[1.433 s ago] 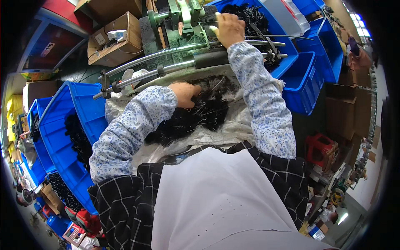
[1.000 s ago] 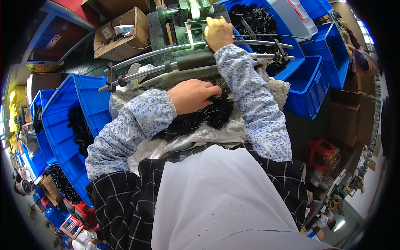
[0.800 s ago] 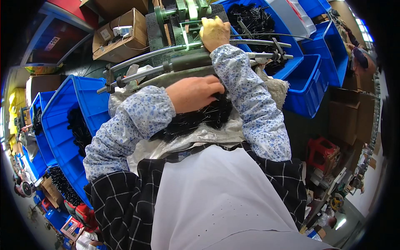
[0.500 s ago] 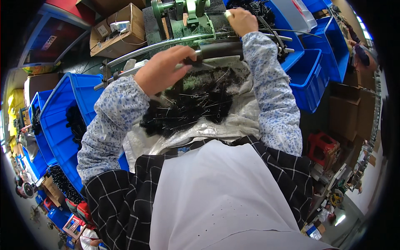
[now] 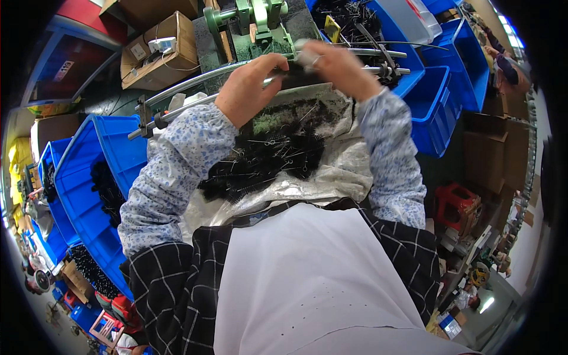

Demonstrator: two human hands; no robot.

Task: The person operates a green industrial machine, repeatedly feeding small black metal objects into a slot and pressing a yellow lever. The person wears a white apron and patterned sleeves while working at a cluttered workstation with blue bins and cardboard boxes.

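Over the near edge of the green machine (image 5: 260,26), my left hand (image 5: 249,87) is raised with its fingers curved. Its thumb and forefinger are apart, and I see nothing held between them. My right hand (image 5: 344,70) is beside it, just right of the machine, smeared by motion. Something white covers a fingertip; whether that hand holds anything cannot be seen. Below both hands, a pile of black wire brushes (image 5: 266,157) with thin metal stems and looped ends lies on a whitish sheet (image 5: 340,174) across my lap.
Metal rails (image 5: 189,83) run in front of the machine. A blue bin (image 5: 89,171) with black brushes stands at left. On the right are a bin of dark wire pieces (image 5: 349,21) and another blue bin (image 5: 435,112). A cardboard box (image 5: 163,56) is at far left.
My right hand has moved left and nearer from the wire bin toward my left hand. My left hand has shifted slightly right and farther away. A yellow piece at the bin now shows.
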